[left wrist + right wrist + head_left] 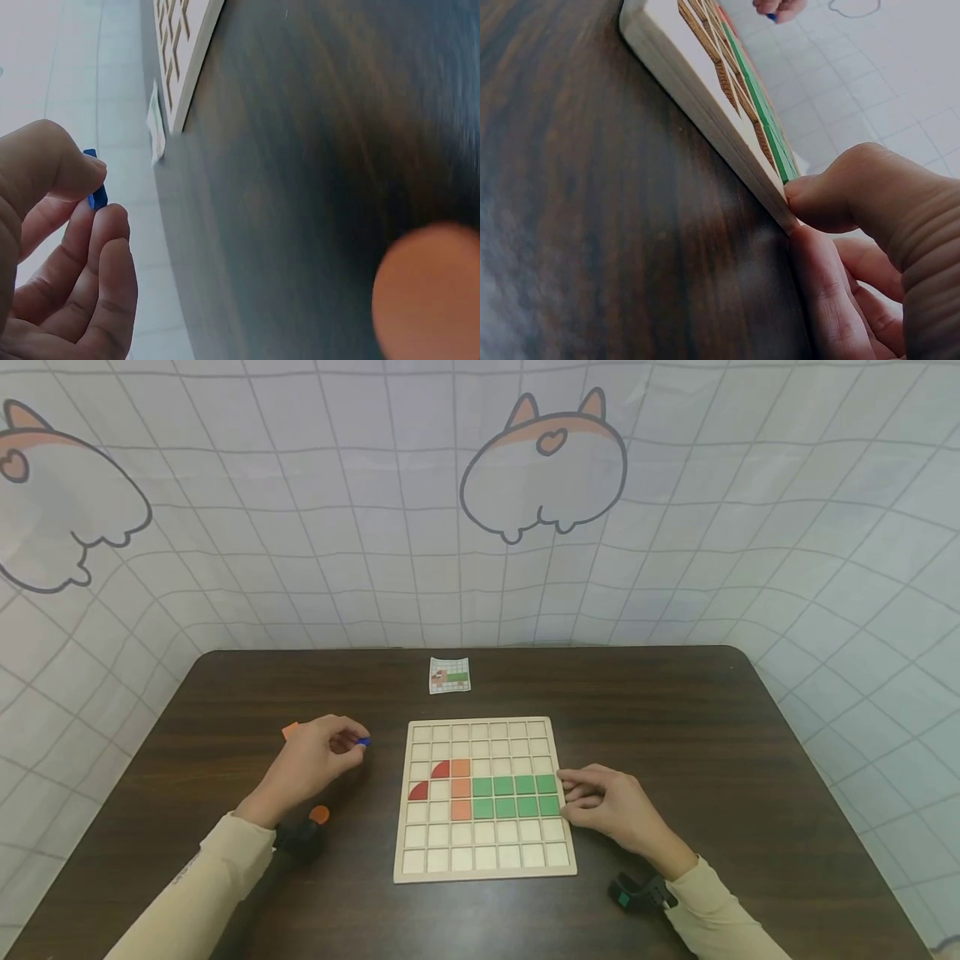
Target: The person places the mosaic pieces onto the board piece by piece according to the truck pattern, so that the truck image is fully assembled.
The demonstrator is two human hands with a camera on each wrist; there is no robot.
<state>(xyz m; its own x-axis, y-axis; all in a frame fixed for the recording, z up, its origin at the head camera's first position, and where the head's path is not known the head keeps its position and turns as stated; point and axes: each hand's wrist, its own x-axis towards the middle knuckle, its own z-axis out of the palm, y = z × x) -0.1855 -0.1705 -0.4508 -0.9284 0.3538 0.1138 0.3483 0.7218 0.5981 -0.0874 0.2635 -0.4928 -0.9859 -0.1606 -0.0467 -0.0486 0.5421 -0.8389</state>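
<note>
My left hand (315, 764) is held above the table left of the board, its thumb and fingertips pinching a small blue tile (98, 196). A wooden grid board (487, 857) lies flat in the middle. In its cells sit two red quarter-round tiles (418, 791), a column of three orange square tiles (461, 787) and two rows of green square tiles (504, 807) reaching the right rim. Along that rim, my right hand (611, 802) touches the board's edge with thumb and fingertips, level with the green rows, as the right wrist view also shows.
A small picture card (449, 677) with a coloured grid pattern lies behind the board. An orange piece (290, 729) shows partly behind my left hand. Both wrists carry dark camera mounts (637, 892). A patterned white curtain (420, 552) surrounds the dark table (675, 710).
</note>
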